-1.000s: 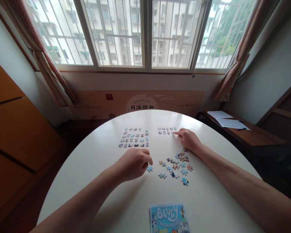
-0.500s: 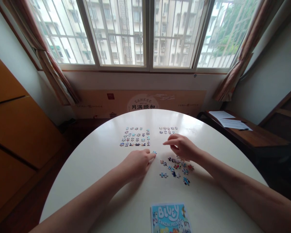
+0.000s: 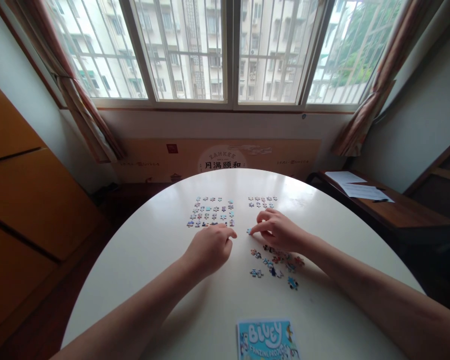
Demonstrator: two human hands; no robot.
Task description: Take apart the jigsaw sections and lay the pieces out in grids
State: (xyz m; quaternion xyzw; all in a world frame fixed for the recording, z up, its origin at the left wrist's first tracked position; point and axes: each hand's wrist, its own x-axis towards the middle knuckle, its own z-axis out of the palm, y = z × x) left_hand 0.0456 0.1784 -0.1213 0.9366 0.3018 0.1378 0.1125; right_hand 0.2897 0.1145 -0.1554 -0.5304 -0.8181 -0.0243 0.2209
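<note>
My right hand (image 3: 279, 230) has its index fingertip and thumb at a small blue jigsaw piece (image 3: 249, 231), low over or on the white table. My left hand (image 3: 212, 246) hovers a little left of that piece, index finger stretched out and thumb apart, with nothing visible in it. Beyond my left hand lie rows of jigsaw pieces (image 3: 208, 209), roughly in a square; its knuckles cover part of the nearest row. Two short rows of pieces (image 3: 262, 201) lie beyond my right hand. A loose pile of pieces (image 3: 277, 260) sits below my right hand.
A blue picture card reading "Bluey" (image 3: 268, 340) lies at the near edge of view on the round white table (image 3: 135, 270). On the right, a brown side table (image 3: 408, 212) bears papers (image 3: 363, 190) and pens. Barred windows and curtains stand behind.
The blue piece has passed from my left fingertips to my right ones, slightly right and farther off. My left hand has let go of it; my right hand has come down to it.
</note>
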